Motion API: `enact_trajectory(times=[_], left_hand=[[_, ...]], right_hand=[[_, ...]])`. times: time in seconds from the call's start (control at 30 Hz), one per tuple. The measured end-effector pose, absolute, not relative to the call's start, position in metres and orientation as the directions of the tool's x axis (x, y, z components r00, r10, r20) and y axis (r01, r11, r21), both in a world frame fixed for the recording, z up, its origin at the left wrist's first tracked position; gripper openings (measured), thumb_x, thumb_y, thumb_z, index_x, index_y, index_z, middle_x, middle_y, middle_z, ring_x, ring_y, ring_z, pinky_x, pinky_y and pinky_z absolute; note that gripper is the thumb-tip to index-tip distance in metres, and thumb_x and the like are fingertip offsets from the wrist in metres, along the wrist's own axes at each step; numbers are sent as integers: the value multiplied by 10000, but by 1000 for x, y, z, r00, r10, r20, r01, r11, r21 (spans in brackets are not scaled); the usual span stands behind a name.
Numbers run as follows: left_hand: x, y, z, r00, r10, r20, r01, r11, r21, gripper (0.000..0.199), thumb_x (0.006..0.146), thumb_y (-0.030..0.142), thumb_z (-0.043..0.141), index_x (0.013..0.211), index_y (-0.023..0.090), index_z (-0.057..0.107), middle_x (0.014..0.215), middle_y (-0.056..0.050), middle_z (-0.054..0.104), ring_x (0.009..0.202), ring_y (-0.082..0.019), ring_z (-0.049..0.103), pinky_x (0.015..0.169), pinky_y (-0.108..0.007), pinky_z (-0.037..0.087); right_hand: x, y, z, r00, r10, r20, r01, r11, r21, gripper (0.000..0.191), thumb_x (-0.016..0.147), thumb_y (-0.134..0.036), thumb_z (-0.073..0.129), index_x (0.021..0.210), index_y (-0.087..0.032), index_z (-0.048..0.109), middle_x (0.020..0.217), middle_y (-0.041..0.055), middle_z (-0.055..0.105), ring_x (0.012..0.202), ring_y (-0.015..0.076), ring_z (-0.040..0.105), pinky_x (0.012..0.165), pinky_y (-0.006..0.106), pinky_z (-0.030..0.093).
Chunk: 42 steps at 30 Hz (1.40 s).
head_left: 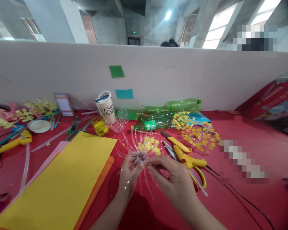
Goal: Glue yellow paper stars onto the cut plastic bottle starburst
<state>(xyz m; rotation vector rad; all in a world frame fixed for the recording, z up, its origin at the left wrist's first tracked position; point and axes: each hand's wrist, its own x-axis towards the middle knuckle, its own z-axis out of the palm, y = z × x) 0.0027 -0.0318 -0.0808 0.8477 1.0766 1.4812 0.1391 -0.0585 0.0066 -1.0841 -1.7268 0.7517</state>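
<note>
A clear plastic bottle top (pixel 141 157), its body cut into thin strips that spread outward, is held in front of me with the round neck facing up. My left hand (pixel 130 169) is closed around its left side. With thumb and index finger together, my right hand (pixel 169 174) pinches at the right edge of the neck; whether it grips the rim or a strip there is hard to see. Yellow paper stars (pixel 149 145) show just beyond the strips. Right of my right hand lie scissors (pixel 203 177) and a yellow glue gun (pixel 188 159).
Yellow paper sheets (pixel 62 179) lie on the left, over orange and pink ones. Green bottles (pixel 158 119), a white cup (pixel 105 107) and more star cutouts (pixel 204 134) line the back. A second yellow glue gun (pixel 16 142) is far left. A cord (pixel 244 191) crosses the right.
</note>
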Motion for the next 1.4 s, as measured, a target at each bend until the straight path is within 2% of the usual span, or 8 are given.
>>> enact_trajectory(times=[0.4,0.6,0.77,1.07,1.4], left_hand=[[4,-33,-81,-152,987,-43,-367,-16,930,328,606,195,751,884,191,578,878,-18,681,849,-178,657,779,-277,500],[7,-35,-73,-167,982,-93,-366,26,930,326,594,219,753,861,193,569,873,-21,691,816,-183,663,739,-280,505],[6,-36,-72,-176,981,-76,-336,13,942,326,595,199,759,867,194,580,878,-19,689,822,-176,656,765,-279,498],[4,-35,-81,-167,985,-34,-350,-27,936,341,620,267,773,893,183,587,891,-36,680,853,-181,653,800,-289,496],[5,-39,-83,-142,990,-20,-343,-30,939,339,650,273,763,924,187,583,901,-42,684,832,-182,650,760,-267,489]], right_hand=[[137,-59,3,-157,914,374,340,405,-849,181,829,-159,591,974,-231,673,950,18,727,874,163,676,802,287,531],[138,-60,0,-145,900,412,317,436,-842,265,845,-114,553,1065,-244,623,933,-2,729,848,136,687,768,246,539],[136,-60,1,-138,854,502,414,510,-754,212,831,-114,567,985,-229,656,922,21,731,837,159,684,769,277,537],[138,-61,10,-201,863,464,397,505,-766,201,823,-76,561,907,-225,667,875,4,712,805,136,661,744,234,516],[135,-65,-1,-229,799,556,451,593,-667,175,884,-110,477,887,-198,628,826,40,697,739,154,641,679,258,502]])
